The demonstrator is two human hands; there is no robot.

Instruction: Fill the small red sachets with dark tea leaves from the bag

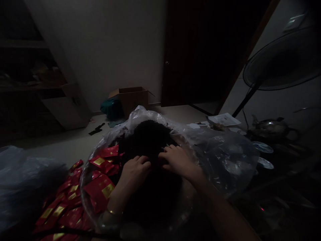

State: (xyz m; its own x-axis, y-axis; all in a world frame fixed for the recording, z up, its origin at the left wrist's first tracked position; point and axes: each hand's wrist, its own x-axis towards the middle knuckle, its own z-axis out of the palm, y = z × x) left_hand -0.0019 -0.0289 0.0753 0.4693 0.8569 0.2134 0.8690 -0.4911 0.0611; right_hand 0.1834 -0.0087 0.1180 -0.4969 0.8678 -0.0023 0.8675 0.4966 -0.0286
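- Grip state: my left grip (pixel 136 170) and my right grip (pixel 177 160) rest over the dark heap (pixel 151 135), fingers curled, just apart from each other. I cannot tell whether either pinches anything; shadow hides the fingertips.
- Location: the dark heap lies in the middle of a round container (pixel 83 194), directly below both grips.
- Risk, spillage: pushing outward or scooping too fast could throw loose material over the rim.
- Risk, snagging: clear plastic (pixel 225 160) bunches behind the heap and spreads to the right; a catching wrist could drag it and its load.
- Risk, mixing: my left forearm lies close to the red packets (pixel 99 192); a sideways sweep could bury or scatter them.
- Risk, misjudgement: dim light may cause a missed hold.
- Round container: holds the dark heap, with red packets along its left side. More packets lie outside, left of the rim.
- Cardboard box (pixel 135 100): flaps raised, on the floor; contents not visible.
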